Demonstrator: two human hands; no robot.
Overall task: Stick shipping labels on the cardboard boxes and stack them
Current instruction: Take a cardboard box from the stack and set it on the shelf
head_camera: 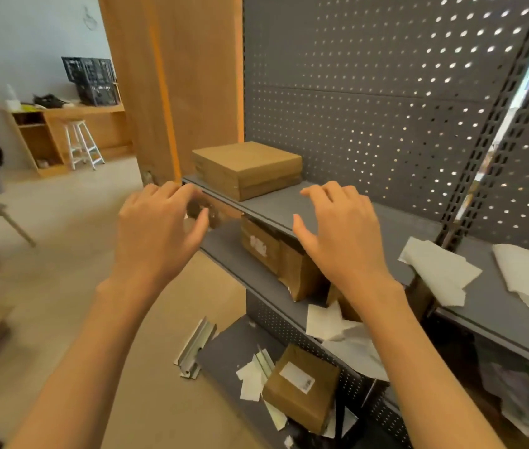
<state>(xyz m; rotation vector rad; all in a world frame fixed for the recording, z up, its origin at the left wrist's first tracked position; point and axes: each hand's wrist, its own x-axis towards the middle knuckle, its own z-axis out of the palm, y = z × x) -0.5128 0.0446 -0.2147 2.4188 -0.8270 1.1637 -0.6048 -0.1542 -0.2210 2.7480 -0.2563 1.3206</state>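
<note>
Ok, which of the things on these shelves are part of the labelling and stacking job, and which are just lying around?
Part of the job:
stacked boxes on the upper shelf
labelled box on the bottom shelf
boxes on the middle shelf, one labelled
left hand and right hand, both empty

Lying about:
crumpled white paper
metal rail
white stool
black crates

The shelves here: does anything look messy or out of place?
Yes. Crumpled white paper litters the grey shelf, more scraps spill lower down, and a labelled box lies tilted among them.
</note>
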